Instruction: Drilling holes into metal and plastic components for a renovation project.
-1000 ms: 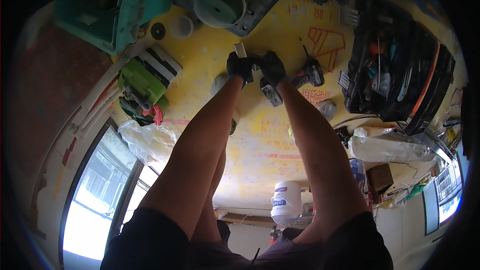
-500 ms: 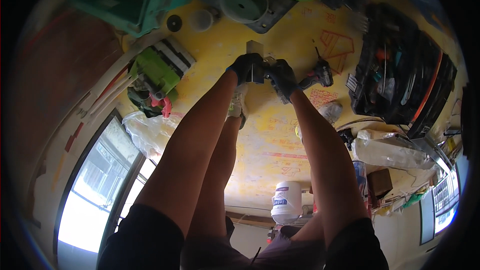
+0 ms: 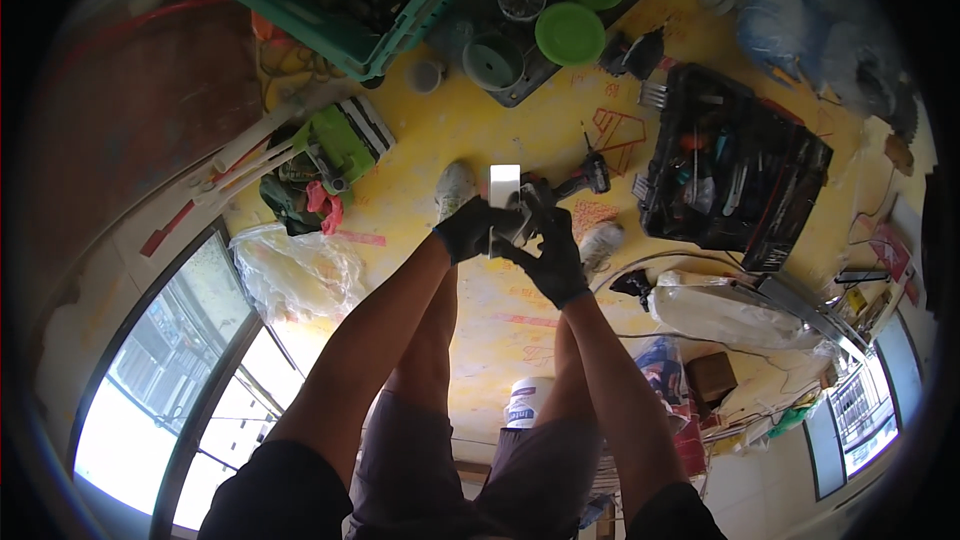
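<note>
A cordless drill [image 3: 598, 172] lies on the yellow floor [image 3: 430, 130], its bit pointing away from the person. To the left of the drill and nearer the person, the dark-gloved left hand [image 3: 466, 230] is closed around a pale rectangular piece [image 3: 505, 180], whose bright end stands out past the fingers, just left of the drill. The right hand [image 3: 558, 265], also gloved, is on the person's side of the drill, thumb and fingers curved with a gap between them; its fingertips come close to a small greyish part [image 3: 519, 226] beside the pale piece, but I cannot tell whether they grip it. Right of the drill sits an open black tool case [image 3: 690, 210] with tools inside. Beyond the drill are two green discs [image 3: 570, 35], and well to its left lies a green case [image 3: 342, 140].
</note>
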Demonstrator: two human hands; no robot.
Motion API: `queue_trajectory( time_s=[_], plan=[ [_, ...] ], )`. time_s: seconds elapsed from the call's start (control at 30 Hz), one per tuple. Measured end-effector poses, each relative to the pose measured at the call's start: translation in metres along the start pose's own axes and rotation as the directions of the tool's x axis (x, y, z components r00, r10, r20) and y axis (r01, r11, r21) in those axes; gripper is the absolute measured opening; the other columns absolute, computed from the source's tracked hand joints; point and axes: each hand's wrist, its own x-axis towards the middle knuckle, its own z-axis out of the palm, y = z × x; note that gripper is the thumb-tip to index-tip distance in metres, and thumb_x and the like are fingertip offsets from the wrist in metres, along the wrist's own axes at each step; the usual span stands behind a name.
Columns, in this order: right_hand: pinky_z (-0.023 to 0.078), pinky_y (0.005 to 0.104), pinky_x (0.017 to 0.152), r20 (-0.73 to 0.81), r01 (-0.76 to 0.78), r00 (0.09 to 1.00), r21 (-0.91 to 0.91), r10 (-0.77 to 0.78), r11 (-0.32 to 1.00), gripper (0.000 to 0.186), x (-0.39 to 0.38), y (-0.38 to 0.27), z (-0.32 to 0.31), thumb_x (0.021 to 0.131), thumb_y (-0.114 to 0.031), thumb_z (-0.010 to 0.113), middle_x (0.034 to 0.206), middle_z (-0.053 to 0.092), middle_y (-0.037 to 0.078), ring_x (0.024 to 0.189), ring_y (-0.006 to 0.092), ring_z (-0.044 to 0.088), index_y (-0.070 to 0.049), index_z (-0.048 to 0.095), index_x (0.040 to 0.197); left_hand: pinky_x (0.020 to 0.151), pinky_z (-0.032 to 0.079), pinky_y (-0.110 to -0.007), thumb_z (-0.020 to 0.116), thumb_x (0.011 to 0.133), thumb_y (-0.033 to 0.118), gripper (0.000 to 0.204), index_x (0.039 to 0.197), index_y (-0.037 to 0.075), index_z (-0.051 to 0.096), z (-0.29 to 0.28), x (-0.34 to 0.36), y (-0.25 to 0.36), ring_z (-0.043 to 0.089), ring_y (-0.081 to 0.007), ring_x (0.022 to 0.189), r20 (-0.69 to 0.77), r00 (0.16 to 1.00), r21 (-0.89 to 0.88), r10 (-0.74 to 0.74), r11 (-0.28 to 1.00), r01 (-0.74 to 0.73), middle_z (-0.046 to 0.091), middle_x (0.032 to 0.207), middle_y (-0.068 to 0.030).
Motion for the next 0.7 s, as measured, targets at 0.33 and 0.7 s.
queue_trajectory(
  time_s=[0.33,0.7],
  plan=[
    [0.052,0.0442,0.088,0.254,0.295,0.939,-0.252,-0.231,0.922,0.093,-0.05,-0.088,-0.047,0.077,-0.054,0.083,0.113,0.058,0.018,0.104,0.0351,0.058,-0.011,0.047,0.151,0.091,0.061,-0.044,0.072,0.091,0.012,0.054,0.14,0.006,0.052,0.04,-0.132,-0.074,0.067,-0.0285,0.114,0.003,0.922,-0.361,0.387,0.86,-0.36,0.064,0.127,-0.0128],
    [0.05,0.0426,0.079,0.385,0.344,0.868,-0.013,-0.313,0.939,0.07,-0.101,-0.105,-0.062,0.073,-0.024,0.091,0.104,0.058,0.015,0.097,0.0345,0.059,-0.007,0.056,0.131,0.086,0.059,-0.032,0.079,0.086,0.004,0.057,0.137,0.003,0.054,0.091,-0.197,-0.113,0.068,-0.0162,0.103,0.001,0.846,-0.108,0.532,0.842,-0.529,0.067,0.118,-0.0064]
  ],
)
